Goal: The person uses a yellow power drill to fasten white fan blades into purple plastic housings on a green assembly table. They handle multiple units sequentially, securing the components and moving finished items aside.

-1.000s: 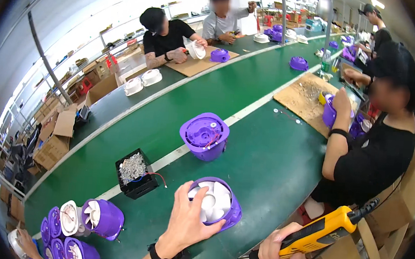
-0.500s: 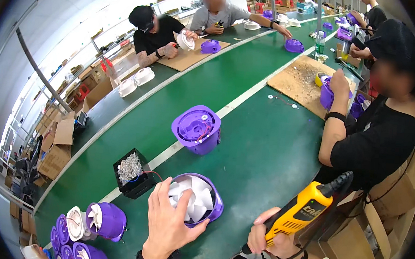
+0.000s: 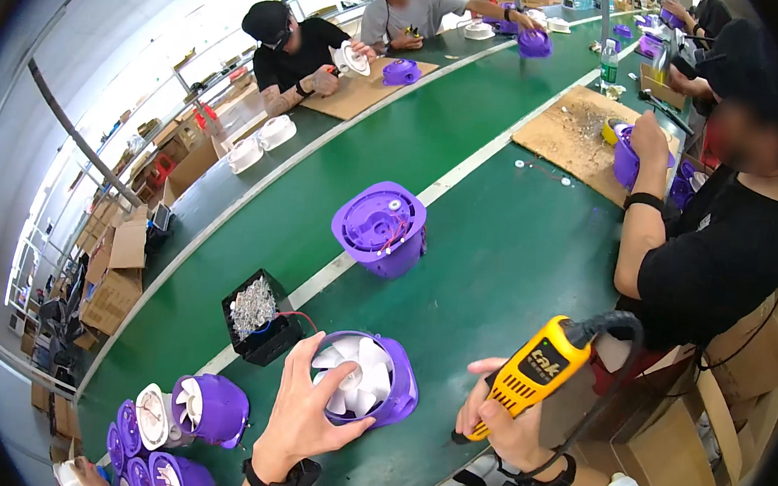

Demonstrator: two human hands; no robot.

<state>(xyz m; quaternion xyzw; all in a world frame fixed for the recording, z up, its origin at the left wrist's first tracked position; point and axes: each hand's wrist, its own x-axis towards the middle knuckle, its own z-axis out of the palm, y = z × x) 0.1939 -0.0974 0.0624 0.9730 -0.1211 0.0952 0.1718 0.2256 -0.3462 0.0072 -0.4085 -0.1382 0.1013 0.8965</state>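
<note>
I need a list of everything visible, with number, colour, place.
Work table: 1, green, middle
Fan housing with white blades: 1, purple, front centre
Wired housing: 1, purple, beyond it
Parts bin: 1, black, left of centre
Grouped housings: several, purple and white, lower left
Work board: 1, tan, upper right
Far housings: several, white or purple, far side
Bottle: 1, greenish, upper right
Cardboard boxes: several, brown, left and right
Co-workers: at least four, black or grey tops, far side, right
Corded power tool: 1, yellow-black, lower right
Wrist straps: 2, black, both wrists
Left hand: 1, bare, touching fan housing
Right hand: 1, bare, holding power tool
</note>
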